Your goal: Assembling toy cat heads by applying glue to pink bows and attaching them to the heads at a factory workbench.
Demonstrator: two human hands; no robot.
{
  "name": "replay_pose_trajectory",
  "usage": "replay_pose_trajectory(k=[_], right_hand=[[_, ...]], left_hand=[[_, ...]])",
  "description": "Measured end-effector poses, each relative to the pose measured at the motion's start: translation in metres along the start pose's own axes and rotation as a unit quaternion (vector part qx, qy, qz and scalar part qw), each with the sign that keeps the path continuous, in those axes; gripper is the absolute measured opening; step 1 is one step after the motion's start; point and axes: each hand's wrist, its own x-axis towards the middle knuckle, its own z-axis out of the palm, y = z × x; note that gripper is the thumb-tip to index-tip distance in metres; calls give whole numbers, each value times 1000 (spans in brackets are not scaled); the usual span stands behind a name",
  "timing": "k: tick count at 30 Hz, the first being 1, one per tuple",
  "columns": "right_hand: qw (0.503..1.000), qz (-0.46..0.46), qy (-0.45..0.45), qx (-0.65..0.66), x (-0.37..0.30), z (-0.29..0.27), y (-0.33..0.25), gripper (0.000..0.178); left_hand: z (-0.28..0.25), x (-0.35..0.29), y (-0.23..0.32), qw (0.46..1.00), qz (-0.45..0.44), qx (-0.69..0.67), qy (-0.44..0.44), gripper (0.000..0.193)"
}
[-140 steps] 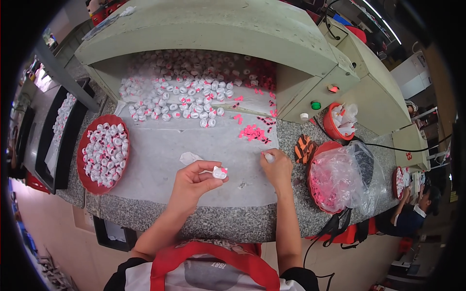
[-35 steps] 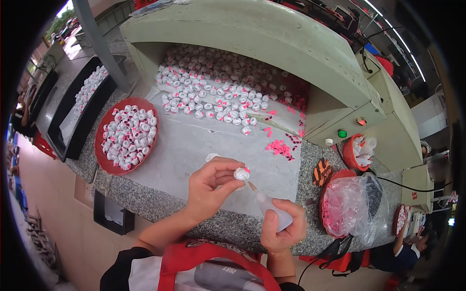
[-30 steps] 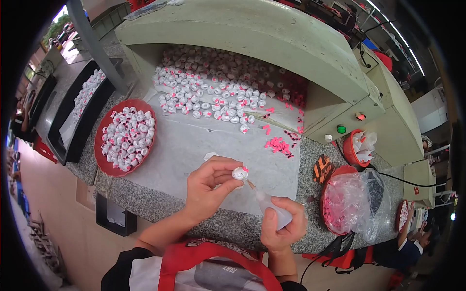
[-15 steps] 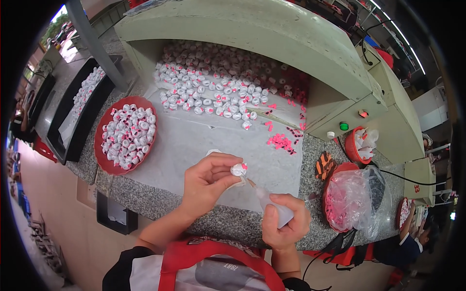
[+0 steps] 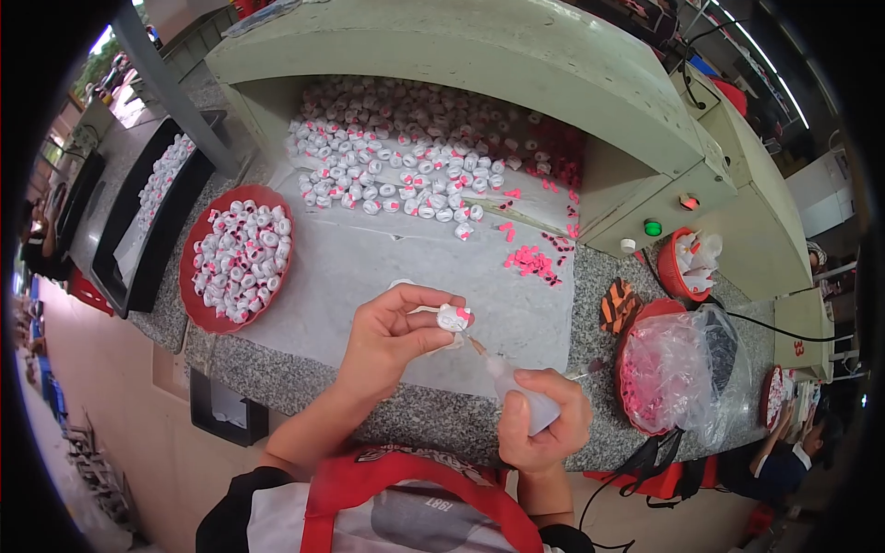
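Observation:
Between the fingertips of my left hand is a small round white figurine head with a pink bow-like piece on its side. My right hand is wrapped round a translucent squeeze bottle with a thin brownish nozzle. The nozzle tip points up at the head from below right, with a narrow gap between them. Both hands are over the near edge of a white paper sheet. On that sheet, to the far right, lie loose pink pieces and some dark ones.
Many similar white heads fill the space under a grey-green hood with a green button. A red bowl of heads stands left. At right are an orange basket, a plastic bag and a tiger-striped piece.
My left fingers have turned the head slightly, and more of its pink piece shows. The nozzle tip has drawn back a little from it. My grip on the bottle is the same.

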Motion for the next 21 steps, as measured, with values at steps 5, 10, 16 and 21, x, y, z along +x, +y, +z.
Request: replay_pose_trajectory(k=[5, 10, 16, 21], right_hand=[[1000, 1, -6, 14, -1, -2, 3, 20], [1000, 0, 12, 22, -1, -4, 4, 20], [1000, 1, 5, 10, -1, -8, 3, 19], [999, 45, -8, -5, -3, -7, -5, 15]], left_hand=[[1, 1, -3, 999, -24, -37, -15, 31], [2, 1, -1, 999, -21, -45, -20, 32], [4, 1, 1, 999, -23, -38, -15, 33], [3, -1, -1, 1000, -13, -21, -15, 33]])
